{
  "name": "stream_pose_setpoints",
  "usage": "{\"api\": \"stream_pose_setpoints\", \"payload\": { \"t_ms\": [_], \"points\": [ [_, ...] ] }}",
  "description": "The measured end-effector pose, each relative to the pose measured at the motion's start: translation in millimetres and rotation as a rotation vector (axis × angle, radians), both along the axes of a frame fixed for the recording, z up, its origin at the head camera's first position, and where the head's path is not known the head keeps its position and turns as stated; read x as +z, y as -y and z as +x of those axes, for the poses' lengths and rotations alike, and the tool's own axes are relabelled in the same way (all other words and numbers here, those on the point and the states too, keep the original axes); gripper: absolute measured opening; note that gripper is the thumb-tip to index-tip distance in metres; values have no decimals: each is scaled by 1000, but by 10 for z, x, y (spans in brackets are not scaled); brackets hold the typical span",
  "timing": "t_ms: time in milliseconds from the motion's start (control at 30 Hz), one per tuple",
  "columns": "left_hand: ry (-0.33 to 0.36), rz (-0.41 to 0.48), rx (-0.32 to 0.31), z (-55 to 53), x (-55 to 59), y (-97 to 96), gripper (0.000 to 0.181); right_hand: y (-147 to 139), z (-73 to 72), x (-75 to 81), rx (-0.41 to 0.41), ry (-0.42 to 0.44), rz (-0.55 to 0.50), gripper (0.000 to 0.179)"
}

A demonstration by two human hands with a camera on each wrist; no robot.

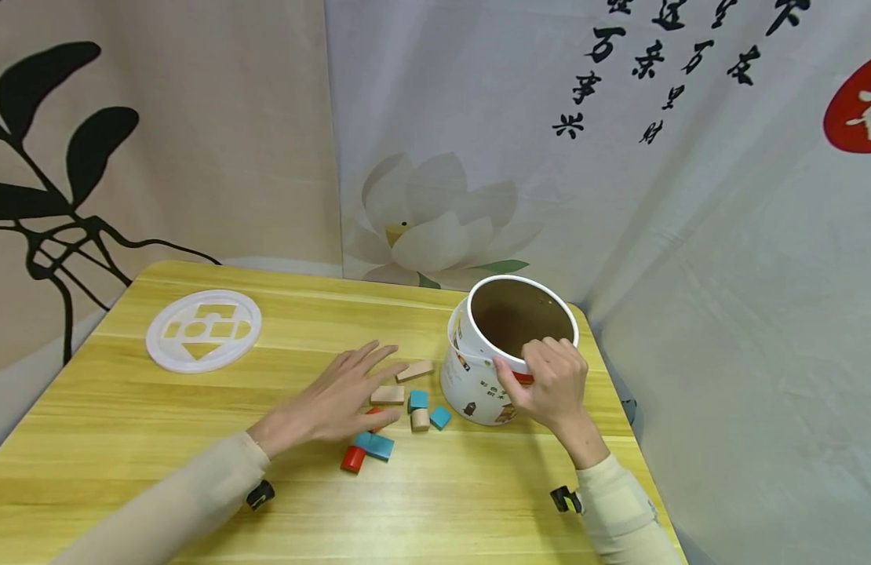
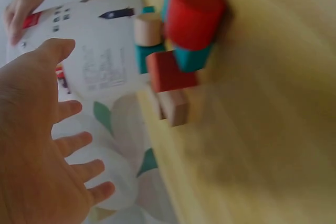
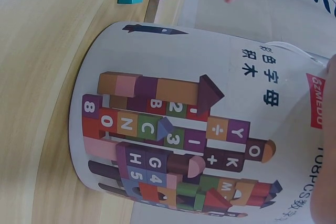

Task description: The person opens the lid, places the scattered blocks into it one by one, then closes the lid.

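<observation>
At the table's right side, my right hand (image 1: 552,383) grips the rim of a white cardboard block bucket (image 1: 474,388), printed with toy-block castles and tilted slightly toward me. My left hand (image 1: 340,402) hovers with spread fingers over loose wooden blocks and holds nothing. Around it lie a red cylinder (image 1: 353,459), a blue block (image 1: 380,447), two plain wooden blocks, one of them a flat piece (image 1: 388,395), two blue cubes, the nearer one (image 1: 440,417) by the bucket, and a plain cylinder (image 1: 420,421). A red block (image 2: 170,72) shows in the left wrist view, partly hidden by my hand in the head view.
A white round board (image 1: 165,351) with shaped cutouts lies at the far left of the wooden table (image 1: 280,518). Behind and to the right hang printed cloth curtains (image 1: 435,94). The bucket stands near the table's right edge.
</observation>
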State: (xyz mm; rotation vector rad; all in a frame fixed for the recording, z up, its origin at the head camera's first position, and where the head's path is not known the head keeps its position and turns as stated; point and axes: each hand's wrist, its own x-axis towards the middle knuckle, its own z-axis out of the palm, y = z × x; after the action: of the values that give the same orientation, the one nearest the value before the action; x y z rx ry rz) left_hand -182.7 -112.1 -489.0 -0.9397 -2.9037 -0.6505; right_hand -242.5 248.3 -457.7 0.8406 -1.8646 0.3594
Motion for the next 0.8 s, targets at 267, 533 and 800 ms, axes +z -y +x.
{"api": "stream_pose_setpoints", "payload": {
  "t_ms": [267,533,800],
  "points": [
    [-10,-36,-6,121,-281,38,71,4,6,7,0,3,2,60],
    [-24,-48,-8,182,-379,39,56,21,12,32,7,-8,1,60],
    [-82,-70,-10,191,-421,40,42,19,19,40,7,-8,-1,60]
  ]
}}
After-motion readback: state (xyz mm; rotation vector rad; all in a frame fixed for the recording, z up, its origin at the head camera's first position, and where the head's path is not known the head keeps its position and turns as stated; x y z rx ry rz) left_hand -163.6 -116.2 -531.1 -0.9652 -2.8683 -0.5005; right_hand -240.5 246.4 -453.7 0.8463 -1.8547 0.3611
